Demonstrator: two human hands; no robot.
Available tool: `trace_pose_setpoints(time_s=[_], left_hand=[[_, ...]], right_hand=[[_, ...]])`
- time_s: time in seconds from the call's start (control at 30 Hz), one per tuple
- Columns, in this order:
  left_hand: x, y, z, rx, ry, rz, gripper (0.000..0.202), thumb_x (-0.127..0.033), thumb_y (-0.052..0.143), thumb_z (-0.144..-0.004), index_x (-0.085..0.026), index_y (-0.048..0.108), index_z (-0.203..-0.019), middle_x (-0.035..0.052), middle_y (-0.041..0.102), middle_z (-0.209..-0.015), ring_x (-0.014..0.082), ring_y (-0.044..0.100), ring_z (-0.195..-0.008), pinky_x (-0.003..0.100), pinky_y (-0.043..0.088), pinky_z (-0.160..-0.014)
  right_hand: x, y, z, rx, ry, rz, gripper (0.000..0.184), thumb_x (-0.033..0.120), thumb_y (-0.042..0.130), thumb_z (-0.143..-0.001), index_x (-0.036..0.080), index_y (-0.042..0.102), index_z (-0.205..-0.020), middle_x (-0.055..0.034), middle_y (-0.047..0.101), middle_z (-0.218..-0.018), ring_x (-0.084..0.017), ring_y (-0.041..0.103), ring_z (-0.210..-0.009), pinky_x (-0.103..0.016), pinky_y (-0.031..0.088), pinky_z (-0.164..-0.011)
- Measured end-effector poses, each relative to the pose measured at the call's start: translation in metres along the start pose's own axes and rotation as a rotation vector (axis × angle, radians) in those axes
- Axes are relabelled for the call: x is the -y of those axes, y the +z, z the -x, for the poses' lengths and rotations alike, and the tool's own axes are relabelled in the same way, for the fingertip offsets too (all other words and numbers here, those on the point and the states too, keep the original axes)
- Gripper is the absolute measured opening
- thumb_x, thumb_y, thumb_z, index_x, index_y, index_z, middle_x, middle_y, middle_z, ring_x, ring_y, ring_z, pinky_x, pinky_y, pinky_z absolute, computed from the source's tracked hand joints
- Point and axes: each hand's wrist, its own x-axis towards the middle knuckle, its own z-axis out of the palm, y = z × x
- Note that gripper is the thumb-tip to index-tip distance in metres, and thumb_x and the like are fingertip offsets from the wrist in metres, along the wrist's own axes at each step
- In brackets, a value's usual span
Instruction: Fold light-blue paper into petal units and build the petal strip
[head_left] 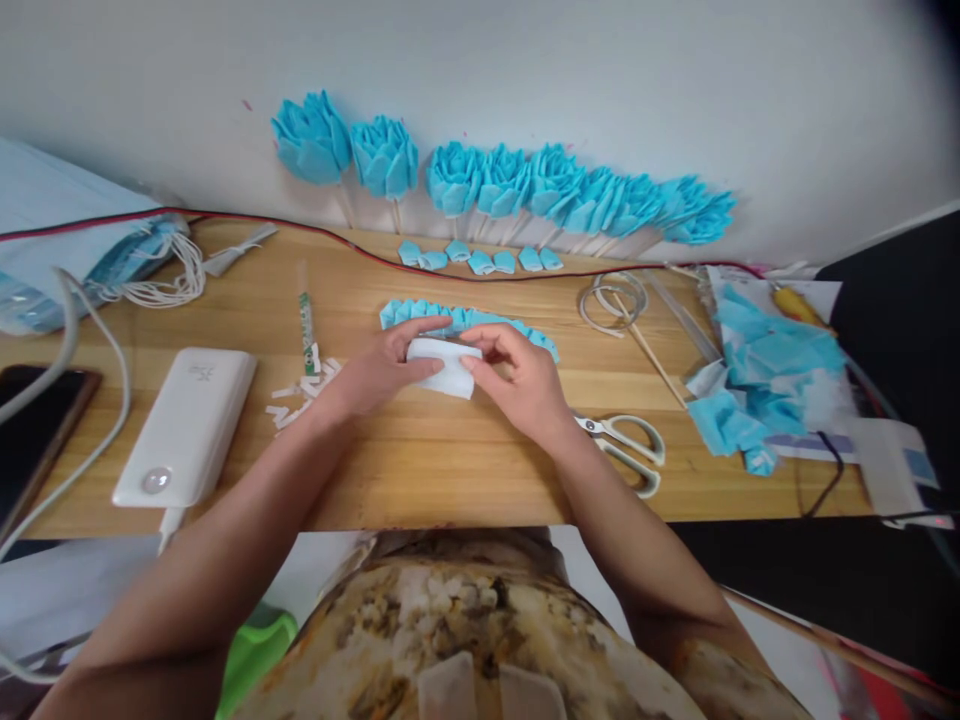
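Observation:
A small pale rectangular piece of sheet material (448,370) is held between my two hands above the wooden table. My left hand (386,362) pinches its left edge, thumb in front. On the other side, my right hand (521,380) grips the right edge between thumb and fingers. Just behind them lies a row of folded blue petals (420,314), partly hidden by my fingers. Several more blue petals (482,262) sit farther back. White-handled scissors (634,440) lie beside my right wrist, their blades hidden under it.
Blue flowers on sticks (551,182) lean against the wall. A white power bank (191,425) and phone (45,430) are left, near white scraps (300,395). Blue scraps (780,345), a wire coil (611,300) and a wooden stick (652,350) lie right. A red-black cable (337,238) crosses the table (450,470).

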Motion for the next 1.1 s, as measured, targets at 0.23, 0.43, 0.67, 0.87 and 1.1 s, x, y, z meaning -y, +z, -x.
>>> trace_pose_setpoints(time_s=[0.23, 0.43, 0.67, 0.87, 1.1], left_hand=[[-0.001, 0.004, -0.002, -0.237, 0.079, 0.210, 0.072, -0.029, 0.080, -0.068, -0.013, 0.057, -0.134, 0.0066, 0.071, -0.104, 0.0173, 0.065, -0.088, 0.029, 0.051, -0.079], [-0.002, 0.006, 0.000, -0.247, 0.073, 0.250, 0.071, -0.024, 0.078, -0.071, -0.013, 0.055, -0.137, 0.0091, 0.072, -0.109, 0.0191, 0.068, -0.093, 0.031, 0.053, -0.084], [-0.002, 0.013, 0.001, -0.198, 0.039, 0.302, 0.072, -0.021, 0.078, -0.073, -0.012, 0.051, -0.140, 0.0104, 0.071, -0.113, 0.0212, 0.071, -0.095, 0.037, 0.060, -0.087], [-0.005, 0.015, 0.004, -0.134, 0.078, 0.349, 0.069, -0.035, 0.075, -0.082, -0.015, 0.048, -0.142, 0.0132, 0.071, -0.116, 0.0254, 0.074, -0.093, 0.044, 0.061, -0.088], [-0.008, 0.014, 0.006, -0.080, 0.106, 0.259, 0.088, -0.046, 0.083, -0.074, -0.021, 0.042, -0.148, 0.0114, 0.074, -0.110, 0.0274, 0.074, -0.094, 0.046, 0.059, -0.091]], right_hand=[[0.000, -0.004, 0.002, 0.038, 0.039, -0.202, 0.021, 0.023, 0.049, -0.095, 0.024, 0.062, -0.112, -0.0034, 0.071, -0.103, -0.016, 0.068, -0.092, -0.033, 0.056, -0.084], [-0.001, 0.002, 0.000, 0.046, -0.090, -0.021, 0.025, 0.013, 0.054, -0.088, 0.025, 0.066, -0.106, -0.0032, 0.068, -0.107, -0.016, 0.064, -0.094, -0.031, 0.054, -0.081], [-0.004, 0.007, -0.001, -0.033, -0.032, -0.061, 0.006, 0.025, 0.063, -0.088, 0.021, 0.068, -0.088, -0.0003, 0.069, -0.086, -0.013, 0.060, -0.075, -0.026, 0.049, -0.069], [-0.006, 0.009, -0.002, -0.085, 0.104, -0.148, 0.013, 0.032, 0.065, -0.087, 0.021, 0.065, -0.080, 0.0023, 0.064, -0.073, -0.011, 0.054, -0.065, -0.024, 0.044, -0.061], [-0.009, 0.010, -0.003, -0.107, 0.175, -0.229, 0.018, 0.037, 0.063, -0.087, 0.020, 0.064, -0.079, 0.0025, 0.061, -0.071, -0.011, 0.052, -0.064, -0.025, 0.042, -0.061]])
